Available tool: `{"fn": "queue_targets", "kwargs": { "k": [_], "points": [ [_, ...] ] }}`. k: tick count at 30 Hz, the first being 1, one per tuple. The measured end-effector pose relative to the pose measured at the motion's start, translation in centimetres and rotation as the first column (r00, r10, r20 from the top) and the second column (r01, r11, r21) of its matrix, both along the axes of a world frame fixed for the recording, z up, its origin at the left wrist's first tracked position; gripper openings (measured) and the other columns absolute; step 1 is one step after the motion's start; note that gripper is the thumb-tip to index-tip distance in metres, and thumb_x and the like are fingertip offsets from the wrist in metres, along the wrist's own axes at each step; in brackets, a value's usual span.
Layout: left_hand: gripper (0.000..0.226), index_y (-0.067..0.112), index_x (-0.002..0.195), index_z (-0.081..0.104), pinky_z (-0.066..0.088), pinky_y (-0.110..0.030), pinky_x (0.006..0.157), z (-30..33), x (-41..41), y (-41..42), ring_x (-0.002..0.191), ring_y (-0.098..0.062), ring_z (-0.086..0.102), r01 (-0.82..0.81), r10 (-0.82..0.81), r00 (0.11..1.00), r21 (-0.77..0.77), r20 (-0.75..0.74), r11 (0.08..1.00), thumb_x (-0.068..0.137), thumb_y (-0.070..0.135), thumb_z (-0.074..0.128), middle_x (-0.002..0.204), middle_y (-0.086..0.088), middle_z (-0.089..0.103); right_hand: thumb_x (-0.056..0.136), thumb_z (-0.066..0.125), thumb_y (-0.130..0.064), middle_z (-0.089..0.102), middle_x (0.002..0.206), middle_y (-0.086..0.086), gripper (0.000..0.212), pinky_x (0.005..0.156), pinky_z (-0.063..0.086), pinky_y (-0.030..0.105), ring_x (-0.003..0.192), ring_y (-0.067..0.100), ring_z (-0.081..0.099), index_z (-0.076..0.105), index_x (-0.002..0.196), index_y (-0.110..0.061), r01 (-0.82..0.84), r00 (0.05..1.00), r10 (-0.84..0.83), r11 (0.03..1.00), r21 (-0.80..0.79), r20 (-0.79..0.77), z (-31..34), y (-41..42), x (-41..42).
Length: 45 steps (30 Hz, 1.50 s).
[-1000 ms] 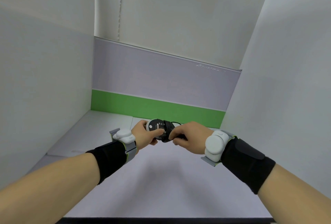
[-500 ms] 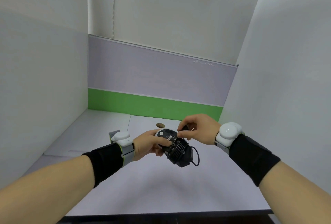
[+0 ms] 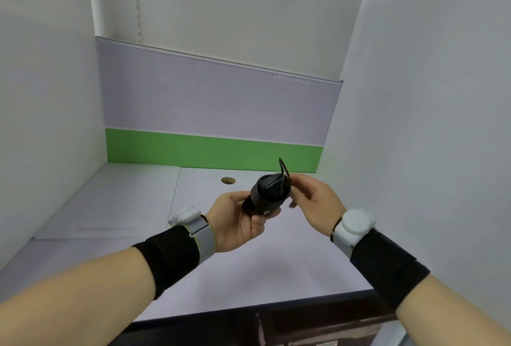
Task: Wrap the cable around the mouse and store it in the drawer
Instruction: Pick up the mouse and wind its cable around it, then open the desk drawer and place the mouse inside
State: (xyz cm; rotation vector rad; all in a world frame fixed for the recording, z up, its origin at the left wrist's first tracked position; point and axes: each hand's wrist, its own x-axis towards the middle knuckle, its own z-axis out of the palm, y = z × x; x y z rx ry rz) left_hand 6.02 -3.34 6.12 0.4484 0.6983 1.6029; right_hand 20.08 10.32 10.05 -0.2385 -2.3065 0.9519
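A black mouse (image 3: 266,193) is held up above the desk, with its black cable wound in several turns around its body. My left hand (image 3: 237,221) grips the mouse from below and behind, palm up. My right hand (image 3: 312,201) pinches the cable (image 3: 283,168) at the mouse's upper right end, where a short loop sticks up above the fingers. The mouse's lower end is hidden in my left palm. Both wrists carry white trackers and black sleeves. No open drawer is in view.
The pale desk (image 3: 249,268) lies below my hands, with a round cable hole (image 3: 227,180) near the back. White partitions close in on the left and right, and a lilac and green panel (image 3: 210,149) stands behind. A dark cabinet front (image 3: 290,323) shows under the desk's front edge.
The mouse has been turned over: its underside with the label faced me before, now its dark top does. The loose cable loop moved from below the mouse to above it.
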Motion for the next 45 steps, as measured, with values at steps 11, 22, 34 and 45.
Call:
{"fn": "queue_targets", "kwargs": {
  "k": [11,22,34,45],
  "points": [
    [0.047,-0.005,0.095,0.071,0.051,-0.022,0.04,-4.3,8.1,3.6,0.04,-0.015,0.058,0.223,-0.169,0.961,-0.253,0.221,0.941,0.098,0.02,0.032,0.077,-0.017,0.067,0.078,0.065,-0.038,0.067,0.124,0.001,0.051,0.097,0.05,0.037,0.115,0.019,0.062,0.059,0.127,-0.026,-0.002,0.999,0.018,0.913,-0.407,0.035,-8.0,1.2,8.5],
    [0.055,0.015,0.113,0.065,0.052,-0.037,0.081,-10.9,18.1,4.4,0.094,-0.026,0.066,0.016,-0.116,0.967,-0.401,-0.227,0.916,0.098,0.055,0.032,0.111,-0.013,0.069,0.094,0.06,-0.02,0.074,0.108,0.016,0.024,0.075,0.06,0.029,0.093,0.026,0.073,0.067,0.113,-0.009,0.23,0.969,-0.201,0.542,-0.808,0.14,-16.5,0.3,17.5],
    [0.04,0.005,0.117,0.067,0.055,-0.038,0.085,-26.0,21.1,4.2,0.102,-0.031,0.07,-0.071,-0.075,0.969,-0.557,-0.235,0.827,0.082,0.025,0.074,0.111,-0.016,0.074,0.095,0.046,-0.054,0.073,0.099,0.019,0.049,0.081,0.057,0.044,0.084,0.03,0.072,0.064,0.11,-0.011,0.523,0.851,-0.14,0.307,-0.795,0.506,-30.3,1.0,20.7],
    [0.042,0.016,0.109,0.072,0.056,-0.041,0.088,-27.0,15.7,6.0,0.098,-0.027,0.071,-0.162,-0.06,0.886,-0.429,-0.46,0.889,0.073,0.036,0.078,0.103,-0.008,0.077,0.1,0.031,-0.053,0.067,0.114,0.01,0.06,0.104,0.046,0.042,0.098,0.022,0.064,0.049,0.136,-0.009,0.272,0.806,-0.458,-0.277,-0.922,0.375,-40.4,7.1,13.4]
  ]
}}
